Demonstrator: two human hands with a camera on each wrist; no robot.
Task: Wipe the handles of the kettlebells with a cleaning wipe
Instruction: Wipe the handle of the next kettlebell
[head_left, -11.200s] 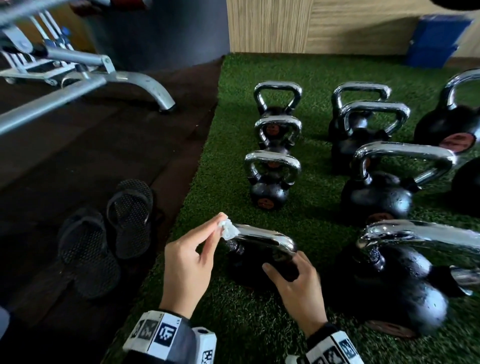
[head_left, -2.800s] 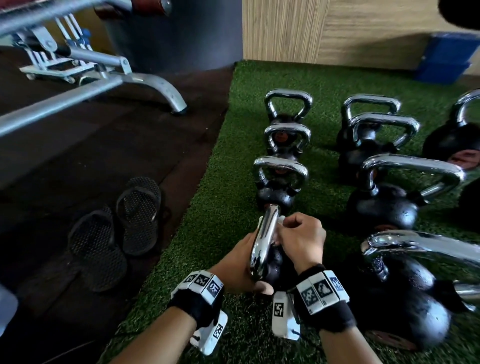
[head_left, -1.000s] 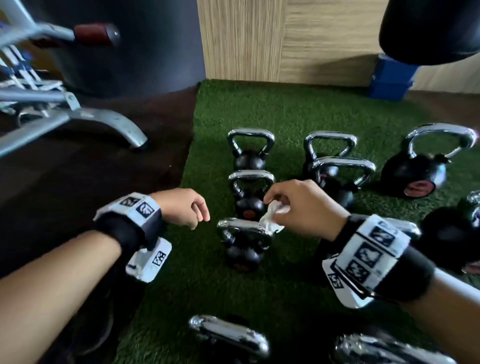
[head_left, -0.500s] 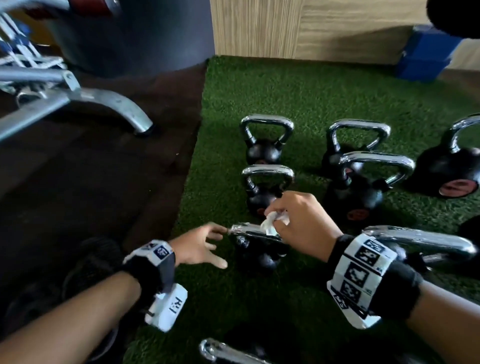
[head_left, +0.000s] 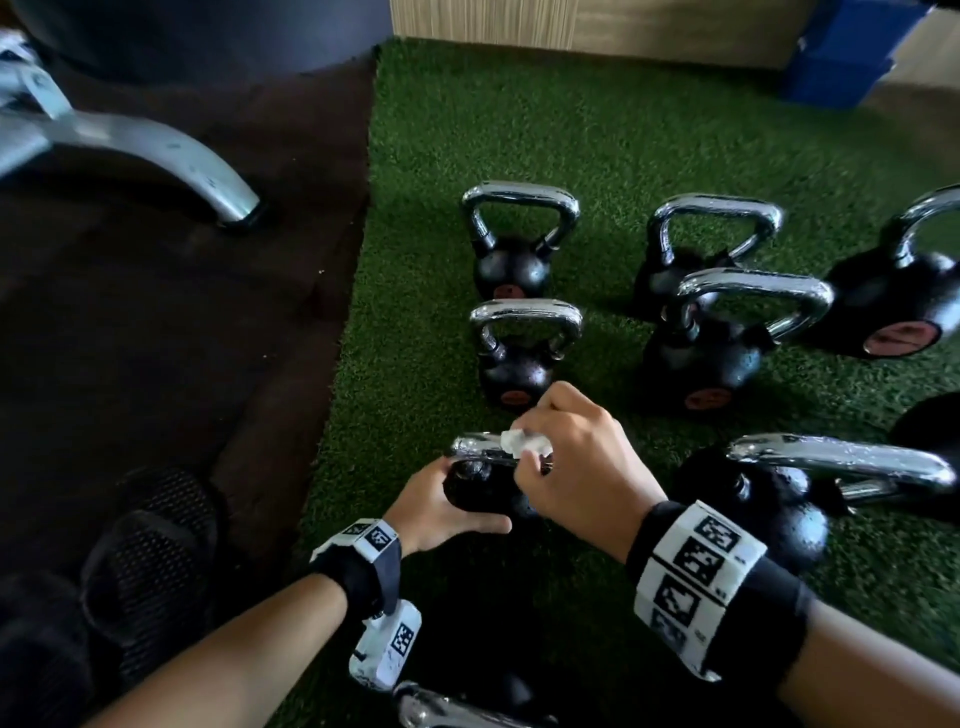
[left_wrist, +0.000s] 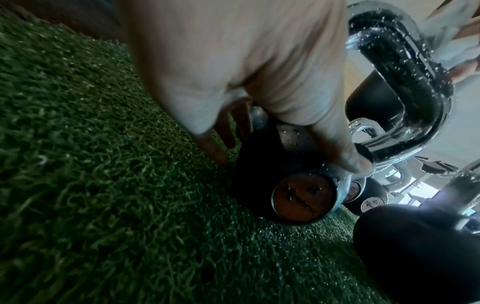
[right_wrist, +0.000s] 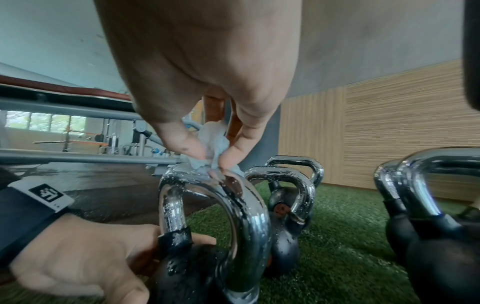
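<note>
**Left hand now steadies the small kettlebell while the right wipes its handle**

Half a second ago the left hand hovered open just left of the small kettlebell; it has since closed in, and its fingers now curl round the black body, clamped on it. The right hand pinches a crumpled white cleaning wipe between thumb and fingertips and presses it onto the top of the chrome handle, which carries water droplets.

This looks like the wiping step on the 3rd kettlebell from the far end of the left row. The next move likely calls for dragging the wipe along the bar and down both curved sides while the left hand stops the bell rolling.

The kettlebells stand on green artificial turf. Dark rubber flooring lies to the left, with a grey bench leg and black sandals. A wood-panelled wall runs along the far side.
</note>
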